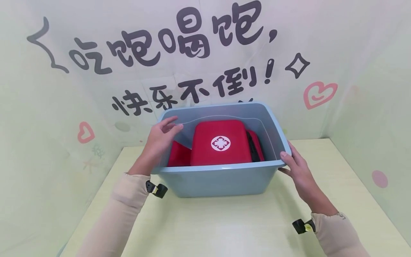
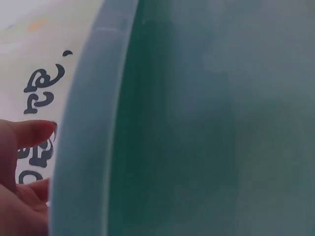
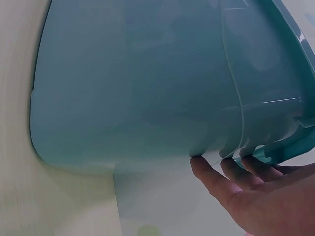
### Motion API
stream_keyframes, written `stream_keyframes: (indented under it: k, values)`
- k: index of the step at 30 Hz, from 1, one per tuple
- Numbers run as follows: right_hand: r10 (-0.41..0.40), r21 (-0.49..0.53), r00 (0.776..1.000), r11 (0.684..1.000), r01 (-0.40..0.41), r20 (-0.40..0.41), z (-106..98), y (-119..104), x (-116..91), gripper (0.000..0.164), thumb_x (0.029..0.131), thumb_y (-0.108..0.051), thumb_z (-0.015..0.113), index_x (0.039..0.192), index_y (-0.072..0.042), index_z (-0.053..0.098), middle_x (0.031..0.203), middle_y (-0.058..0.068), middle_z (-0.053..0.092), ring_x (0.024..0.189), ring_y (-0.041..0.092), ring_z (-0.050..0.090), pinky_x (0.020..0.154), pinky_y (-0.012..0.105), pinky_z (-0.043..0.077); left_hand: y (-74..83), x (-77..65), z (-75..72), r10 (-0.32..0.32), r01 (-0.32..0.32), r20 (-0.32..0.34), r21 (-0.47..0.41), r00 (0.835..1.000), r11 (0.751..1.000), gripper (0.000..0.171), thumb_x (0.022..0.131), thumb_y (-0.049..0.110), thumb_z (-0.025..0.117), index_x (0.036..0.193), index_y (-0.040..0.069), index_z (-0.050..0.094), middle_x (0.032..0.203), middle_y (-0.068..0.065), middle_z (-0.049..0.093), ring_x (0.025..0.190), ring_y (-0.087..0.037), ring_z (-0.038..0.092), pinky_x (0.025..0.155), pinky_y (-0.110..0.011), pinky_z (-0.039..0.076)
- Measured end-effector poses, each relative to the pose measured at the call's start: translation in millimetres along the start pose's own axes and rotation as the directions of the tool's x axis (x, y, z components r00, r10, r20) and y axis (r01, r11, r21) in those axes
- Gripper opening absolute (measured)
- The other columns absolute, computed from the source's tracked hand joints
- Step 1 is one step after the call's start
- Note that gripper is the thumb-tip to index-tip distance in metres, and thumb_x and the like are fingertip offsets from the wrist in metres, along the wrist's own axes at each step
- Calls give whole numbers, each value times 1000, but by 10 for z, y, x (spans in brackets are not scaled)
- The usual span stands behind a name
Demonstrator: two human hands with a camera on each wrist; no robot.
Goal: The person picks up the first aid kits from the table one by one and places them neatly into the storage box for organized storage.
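Observation:
A light blue plastic storage bin (image 1: 218, 184) stands on the table, its open top toward me. In it sits a red first-aid case (image 1: 221, 153) with a white cross emblem. Another red case with a black side (image 1: 255, 146) stands behind it at the right, and a red item (image 1: 179, 155) lies at the left, partly hidden. My left hand (image 1: 160, 141) is at the bin's left rim, fingers loosely bent and holding nothing. My right hand (image 1: 298, 171) grips the right rim, thumb on top; in the right wrist view its fingertips (image 3: 199, 164) press the outer wall.
The pale wooden table (image 1: 208, 228) extends in front of the bin and to both sides. Close behind the bin hangs a white printed backdrop (image 1: 205, 85) with dark lettering, and similar sheets enclose the left and right. Each wrist wears a small black camera.

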State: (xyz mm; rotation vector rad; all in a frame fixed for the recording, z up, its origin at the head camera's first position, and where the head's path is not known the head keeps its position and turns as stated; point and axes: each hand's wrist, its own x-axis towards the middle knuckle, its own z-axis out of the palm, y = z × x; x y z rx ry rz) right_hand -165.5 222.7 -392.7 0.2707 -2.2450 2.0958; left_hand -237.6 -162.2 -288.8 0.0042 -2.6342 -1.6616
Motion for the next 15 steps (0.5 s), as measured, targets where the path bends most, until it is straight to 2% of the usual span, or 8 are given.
stream_keyframes:
  k: [3, 7, 12, 15]
  values:
    - [7, -39, 1000, 999, -7, -2, -32, -18, 6, 62, 107, -29, 42, 161, -15, 16, 157, 22, 25, 128, 36, 40, 87, 17, 49, -58, 21, -88, 78, -74, -50, 80, 996, 994, 56, 99, 36, 61, 149, 16, 48, 146, -13, 51, 133, -30, 50, 107, -48, 43]
    - [28, -159, 1000, 987, -28, 0, -106, -73, 12, 64, 106, -30, 45, 160, -11, 17, 154, 23, 32, 127, 37, 45, 86, 15, 48, -166, 73, -229, 165, -145, -124, 154, 978, 977, 51, 99, 33, 61, 144, 11, 53, 143, -17, 54, 130, -32, 54, 104, -48, 45]
    - [25, -313, 999, 950, -16, 22, -248, -170, 84, 65, 106, -34, 44, 159, -7, 17, 154, 28, 32, 131, 44, 45, 85, 12, 44, -295, 112, -439, 185, -136, -197, 239, 963, 961, 51, 100, 35, 57, 143, 8, 54, 142, -20, 54, 129, -37, 53, 105, -53, 42]
    - [10, -380, 1000, 925, -2, 19, -356, -247, 153, 65, 107, -37, 39, 158, -2, 17, 154, 31, 30, 135, 49, 39, 98, 33, 48, -381, 130, -558, 198, -121, -218, 322, 956, 939, 52, 101, 37, 53, 143, 6, 53, 144, -20, 52, 132, -40, 50, 107, -56, 40]
